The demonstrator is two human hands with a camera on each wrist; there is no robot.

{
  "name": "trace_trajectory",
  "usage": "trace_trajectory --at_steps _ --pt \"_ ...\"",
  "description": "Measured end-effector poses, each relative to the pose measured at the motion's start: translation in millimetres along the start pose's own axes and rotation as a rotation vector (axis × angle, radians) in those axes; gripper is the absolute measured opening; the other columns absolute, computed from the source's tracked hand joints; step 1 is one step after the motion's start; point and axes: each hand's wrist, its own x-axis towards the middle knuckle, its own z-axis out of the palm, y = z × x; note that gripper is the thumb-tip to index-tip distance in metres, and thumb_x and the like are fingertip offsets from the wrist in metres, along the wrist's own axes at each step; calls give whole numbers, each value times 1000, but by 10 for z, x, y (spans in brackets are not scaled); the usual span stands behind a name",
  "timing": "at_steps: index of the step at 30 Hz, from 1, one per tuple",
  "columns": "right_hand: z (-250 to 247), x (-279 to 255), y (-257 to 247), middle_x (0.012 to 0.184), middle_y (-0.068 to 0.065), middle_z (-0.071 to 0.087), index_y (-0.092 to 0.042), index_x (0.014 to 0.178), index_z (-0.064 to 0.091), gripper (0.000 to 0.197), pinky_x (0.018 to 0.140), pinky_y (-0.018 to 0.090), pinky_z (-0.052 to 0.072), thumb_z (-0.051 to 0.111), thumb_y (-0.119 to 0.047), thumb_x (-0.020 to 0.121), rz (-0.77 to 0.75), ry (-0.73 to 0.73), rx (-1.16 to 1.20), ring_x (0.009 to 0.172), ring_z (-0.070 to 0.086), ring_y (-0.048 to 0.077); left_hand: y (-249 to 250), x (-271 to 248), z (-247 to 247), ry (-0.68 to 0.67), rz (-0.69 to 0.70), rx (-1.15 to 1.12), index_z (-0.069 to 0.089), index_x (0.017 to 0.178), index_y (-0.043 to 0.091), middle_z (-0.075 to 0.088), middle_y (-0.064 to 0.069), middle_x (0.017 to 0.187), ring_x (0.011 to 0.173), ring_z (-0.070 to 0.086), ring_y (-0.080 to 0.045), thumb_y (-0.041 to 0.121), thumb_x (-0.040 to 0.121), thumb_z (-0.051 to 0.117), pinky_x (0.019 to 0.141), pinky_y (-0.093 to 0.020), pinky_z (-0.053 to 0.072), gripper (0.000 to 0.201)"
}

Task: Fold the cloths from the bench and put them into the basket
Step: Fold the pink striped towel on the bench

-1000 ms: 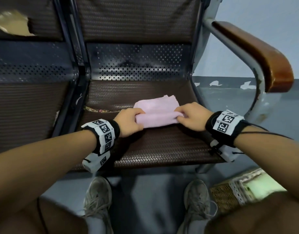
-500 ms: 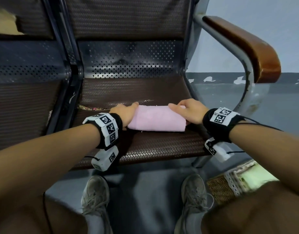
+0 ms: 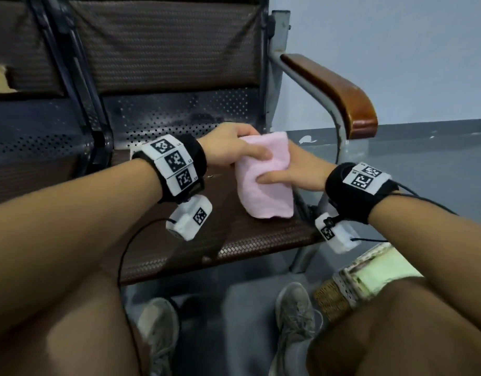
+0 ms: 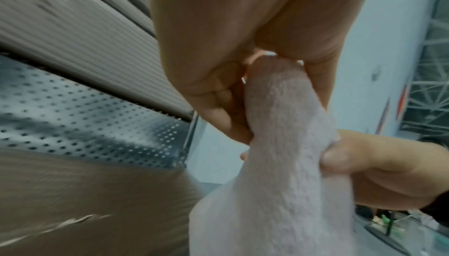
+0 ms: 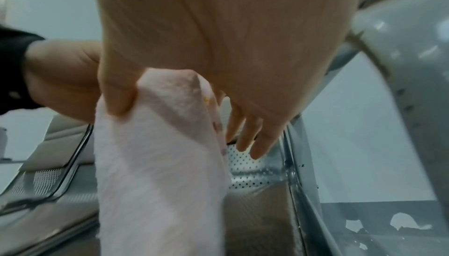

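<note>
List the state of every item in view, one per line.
pink cloth: folded into a thick bundle, held on end over the seat.
left hand: grips the cloth's upper end.
right hand: pinches the cloth's side, thumb in front.
bench seat: under the cloth; contact unclear.
basket: on the floor to the right, something pale green inside.

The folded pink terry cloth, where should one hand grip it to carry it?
Judging by its pose, pinch the folded pink terry cloth across its upper half from the right side, where the right hand holds it; it hangs upright, layers stacked, so squeezing keeps the fold together.
</note>
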Motion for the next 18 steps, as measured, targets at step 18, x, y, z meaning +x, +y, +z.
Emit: trace_trajectory --at_steps 18 --pt "-970 -3089 1297 92 3 69 -14 102 67 22 75 30 55 61 -29 88 774 854 624 80 67 19 706 38 3175 -829 -66 -131 61 123 11 68 -4 115 98 66 -21 11 94 62 84 -36 56 30"
